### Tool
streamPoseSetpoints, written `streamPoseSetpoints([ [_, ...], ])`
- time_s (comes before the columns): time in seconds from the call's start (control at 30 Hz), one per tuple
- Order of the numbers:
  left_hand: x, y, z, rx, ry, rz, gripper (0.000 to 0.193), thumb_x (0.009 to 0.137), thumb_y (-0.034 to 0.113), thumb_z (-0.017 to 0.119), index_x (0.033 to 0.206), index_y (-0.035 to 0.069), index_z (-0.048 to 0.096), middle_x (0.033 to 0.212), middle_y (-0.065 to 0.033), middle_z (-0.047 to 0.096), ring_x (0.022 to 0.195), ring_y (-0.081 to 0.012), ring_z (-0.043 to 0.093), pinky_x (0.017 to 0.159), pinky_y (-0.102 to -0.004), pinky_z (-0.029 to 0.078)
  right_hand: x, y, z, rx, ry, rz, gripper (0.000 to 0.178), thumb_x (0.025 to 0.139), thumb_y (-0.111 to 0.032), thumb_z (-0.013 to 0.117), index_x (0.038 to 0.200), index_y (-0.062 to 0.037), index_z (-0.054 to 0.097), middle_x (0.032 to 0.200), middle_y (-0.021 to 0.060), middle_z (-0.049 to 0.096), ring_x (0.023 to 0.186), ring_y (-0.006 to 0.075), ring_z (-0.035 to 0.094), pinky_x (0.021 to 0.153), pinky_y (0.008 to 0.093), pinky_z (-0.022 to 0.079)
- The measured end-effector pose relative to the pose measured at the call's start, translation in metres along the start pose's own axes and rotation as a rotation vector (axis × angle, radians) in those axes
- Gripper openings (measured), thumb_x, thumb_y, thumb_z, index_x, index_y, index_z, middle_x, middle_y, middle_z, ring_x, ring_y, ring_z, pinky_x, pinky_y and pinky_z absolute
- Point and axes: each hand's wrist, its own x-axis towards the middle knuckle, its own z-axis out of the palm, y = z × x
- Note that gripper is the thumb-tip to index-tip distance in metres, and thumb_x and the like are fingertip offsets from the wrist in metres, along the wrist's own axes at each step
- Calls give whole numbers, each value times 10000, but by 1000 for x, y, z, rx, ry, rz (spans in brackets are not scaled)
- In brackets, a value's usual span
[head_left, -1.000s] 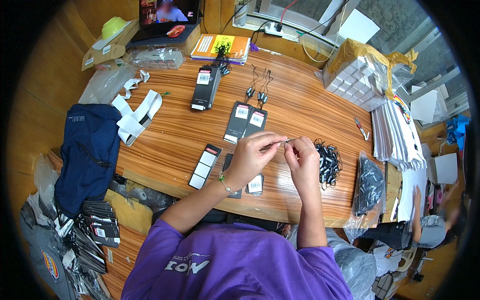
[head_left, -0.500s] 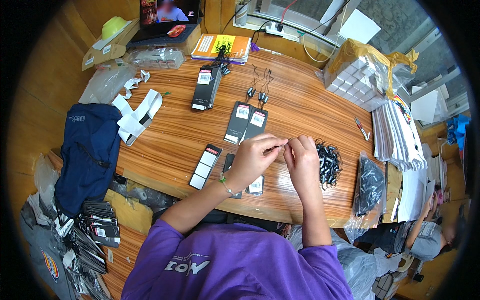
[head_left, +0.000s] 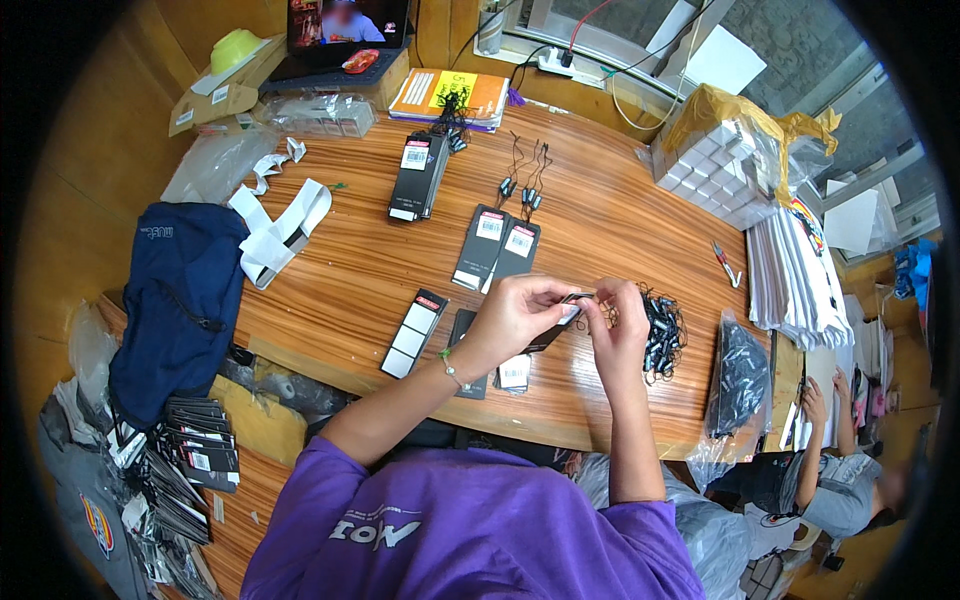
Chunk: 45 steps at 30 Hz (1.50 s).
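our left hand (head_left: 515, 315) pinches a black hang tag (head_left: 556, 328) above the wooden table (head_left: 350, 270), and our right hand (head_left: 620, 325) closes its fingertips on a thin black string loop (head_left: 584, 297) at the tag's top. a pile of black loops (head_left: 662, 325) lies just right of the hands.

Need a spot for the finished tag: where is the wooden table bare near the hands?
Bare wood lies between the two black card tags and the white box stack, and left of them toward the white straps. It is crowded by the right hand: black loop pile, dark plastic bag.
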Motion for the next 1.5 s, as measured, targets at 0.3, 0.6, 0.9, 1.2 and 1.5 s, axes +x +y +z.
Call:
streamPoseSetpoints([
  [0.3,-4,13,2,359,38,235,202,778,-23,607,971,15,655,846,-82,653,758,-162,634,647,-263,508,3,9,-9,791,-224,535,87,819,-87,621,811,-1,611,844,32,576,805,109,528,768,236,395],
  [0.6,-8,10,4,551,54,484,183,722,-59,618,876,29,665,853,-81,654,797,-206,640,666,-279,520,7,22,-15,946,-412,531,95,827,-95,613,799,-4,618,886,33,587,835,103,517,763,231,383],
  [0.9,-6,10,0,479,-10,454,174,716,-82,602,846,20,659,863,-82,659,816,-211,646,683,-286,523,19,23,-16,1608,-58,610,143,894,-208,546,871,-72,509,789,34,483,757,151,464,732,304,416],
  [1.2,-6,9,-3,522,9,603,176,686,-89,625,813,30,650,855,-76,658,830,-209,644,705,-282,525,23,9,-19,1608,61,643,118,906,-192,529,903,-74,521,773,35,502,735,141,449,727,306,412],
  [1.5,-9,0,-4,493,19,495,140,709,-71,625,810,22,652,854,-79,660,818,-202,646,698,-276,527,23,8,-29,1635,152,476,110,880,-90,553,985,-67,528,762,43,539,726,148,466,756,320,411],
])
